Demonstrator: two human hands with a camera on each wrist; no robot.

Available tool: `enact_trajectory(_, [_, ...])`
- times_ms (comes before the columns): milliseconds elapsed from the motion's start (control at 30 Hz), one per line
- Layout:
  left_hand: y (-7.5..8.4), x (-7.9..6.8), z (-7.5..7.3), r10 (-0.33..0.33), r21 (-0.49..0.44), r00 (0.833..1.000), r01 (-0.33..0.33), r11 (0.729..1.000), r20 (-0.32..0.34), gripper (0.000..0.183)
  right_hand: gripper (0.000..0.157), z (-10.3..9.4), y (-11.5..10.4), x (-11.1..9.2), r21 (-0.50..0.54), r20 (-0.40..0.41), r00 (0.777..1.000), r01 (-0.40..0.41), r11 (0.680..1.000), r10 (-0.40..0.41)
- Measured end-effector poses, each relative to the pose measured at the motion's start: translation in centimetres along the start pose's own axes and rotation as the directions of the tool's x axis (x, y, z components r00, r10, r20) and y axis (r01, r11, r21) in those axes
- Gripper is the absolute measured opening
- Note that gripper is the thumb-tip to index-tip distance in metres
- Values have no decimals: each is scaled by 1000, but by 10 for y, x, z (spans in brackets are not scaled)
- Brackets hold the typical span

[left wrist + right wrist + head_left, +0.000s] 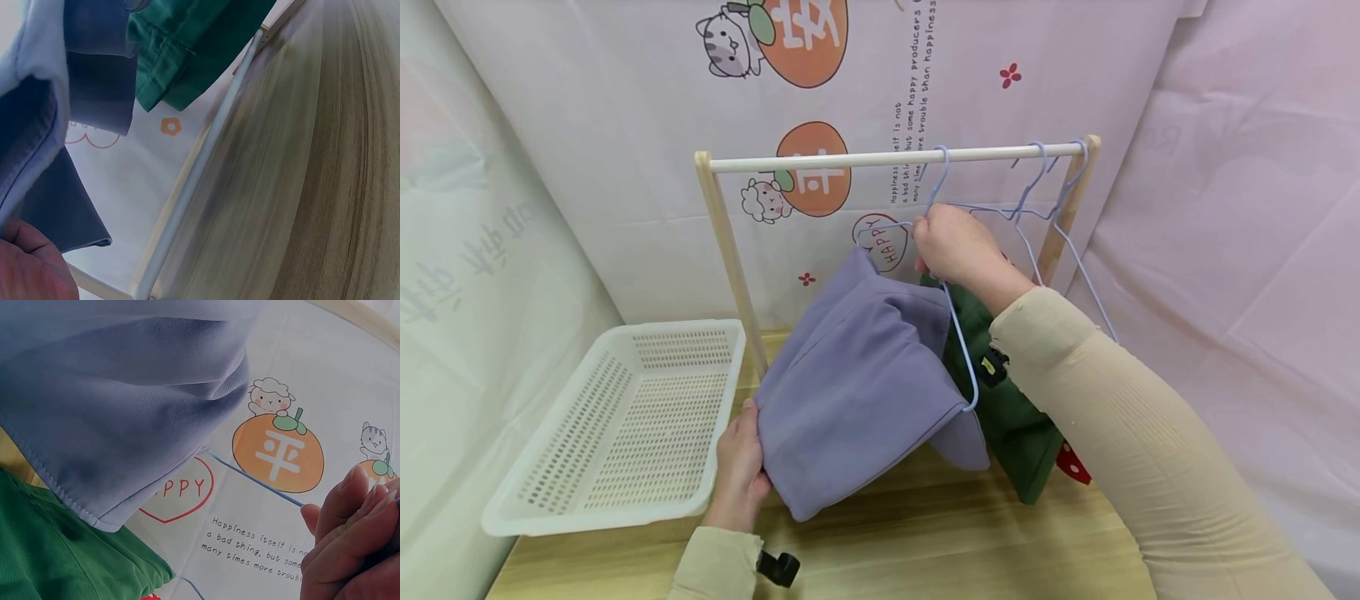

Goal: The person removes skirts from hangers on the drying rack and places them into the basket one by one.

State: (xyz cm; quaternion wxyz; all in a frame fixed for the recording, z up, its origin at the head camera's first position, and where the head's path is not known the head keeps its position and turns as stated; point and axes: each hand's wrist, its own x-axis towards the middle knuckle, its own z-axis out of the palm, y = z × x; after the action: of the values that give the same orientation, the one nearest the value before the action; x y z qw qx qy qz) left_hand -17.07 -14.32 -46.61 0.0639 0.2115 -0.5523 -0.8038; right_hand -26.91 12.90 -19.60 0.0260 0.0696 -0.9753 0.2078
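Note:
A lavender garment [865, 383] hangs askew on a light-blue clothes hanger [958, 333], and its folds hide part of the hanger. My right hand [957, 242] grips this hanger just below its hook, and the hook lies over the white rod [865, 158] of a small rack. Curled fingers of the same hand show in the right wrist view. At the garment's lower left side my left hand [742, 458] holds the edge of the cloth. In the left wrist view the hand [34, 269] is at the lower left corner, below an open fold of the garment [37, 81].
Right of the lavender garment hangs a green garment [1026, 442], with a red white-dotted cloth [1072, 464] partly behind it. More blue hangers [1037, 179] hang at the rod's right end. A white plastic basket [726, 417] stands left on the wooden table [925, 542].

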Motion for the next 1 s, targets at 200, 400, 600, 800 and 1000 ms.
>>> enact_trajectory(200, [2,-2,0,15,-10,1000,-15,1000,-11,46,43,0,0,0,-1,1,1000,4,1000,-4])
enact_trajectory(400, [6,-5,-1,16,1,1000,-16,1000,-19,45,43,0,0,0,-2,-2,1000,5,1000,-5])
enact_trajectory(600, [10,-9,-2,23,10,999,-23,1000,-32,50,43,0,0,0,-6,-2,1000,0,1000,0])
enact_trajectory(800, [16,-13,-2,23,33,999,-22,999,-25,61,43,0,1,-1,-1,-5,1000,-4,1000,4])
enact_trajectory(1000, [22,-16,-5,28,42,999,-27,999,-16,56,42,1,1,-1,1,-6,1000,-5,1000,5])
